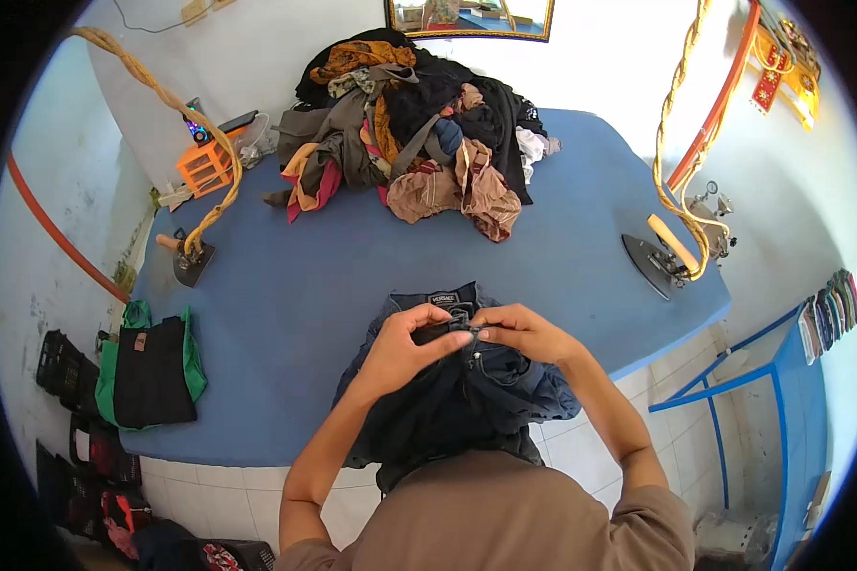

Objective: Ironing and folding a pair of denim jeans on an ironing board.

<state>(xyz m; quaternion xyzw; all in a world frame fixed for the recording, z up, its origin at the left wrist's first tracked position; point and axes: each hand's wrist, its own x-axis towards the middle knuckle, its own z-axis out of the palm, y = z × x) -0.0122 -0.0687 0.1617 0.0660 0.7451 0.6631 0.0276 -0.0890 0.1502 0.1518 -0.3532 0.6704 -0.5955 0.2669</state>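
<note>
A pair of dark blue denim trousers [414, 400] lies bunched at the near edge of the padded blue table [278, 321], its lower part hanging over the edge in front of me. The waistband faces away and bears a label [443, 299] at the back. My left hand [423, 335] pinches the front of the waistband between thumb and fingers. Close against it, my right hand [518, 332] grips the other side of the front opening. Both sets of fingertips meet at the fastening, which they partly hide.
A heap of mixed clothes [414, 143] covers the table's far side. One iron [194, 260] stands at left, another iron [660, 260] at right, each with a cord wrapped in yellow. A green and black bag [153, 371] lies at left. Crates [68, 371] stand below; a blue frame [778, 414] is at right.
</note>
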